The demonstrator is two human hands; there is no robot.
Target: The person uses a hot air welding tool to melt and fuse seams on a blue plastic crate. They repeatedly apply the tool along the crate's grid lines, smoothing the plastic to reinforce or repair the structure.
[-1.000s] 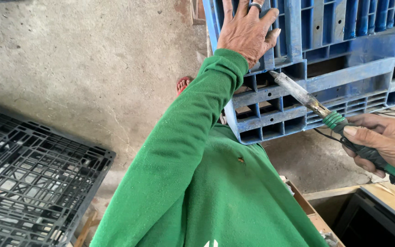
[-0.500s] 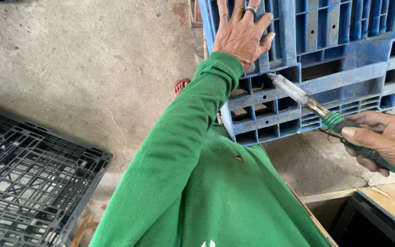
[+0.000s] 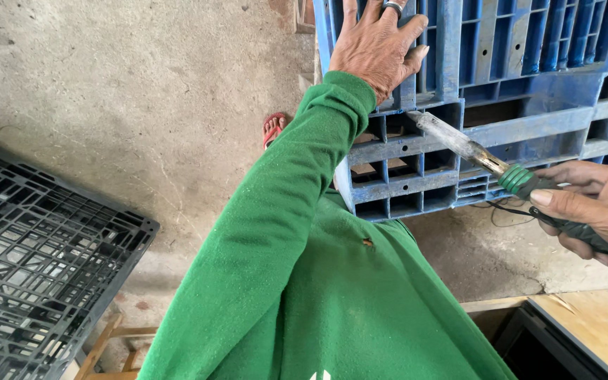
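your right hand (image 3: 592, 211) was clenched on the green-handled heating iron (image 3: 501, 169), its long axis slanting up-left, tip seemingly touching the blue pallet (image 3: 529, 105). your left hand (image 3: 378, 46) lay flat, fingers spread, just above-left of that tip.

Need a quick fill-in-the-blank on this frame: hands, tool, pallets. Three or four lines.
1. The left hand rests flat on the ____ pallet.
2. The right hand grips a tool whose handle is ____.
3. The tool's metal tip touches the pallet to the ____ of the left hand.
4. The pallet on the floor is ____.

Missing words: blue; green; right; black
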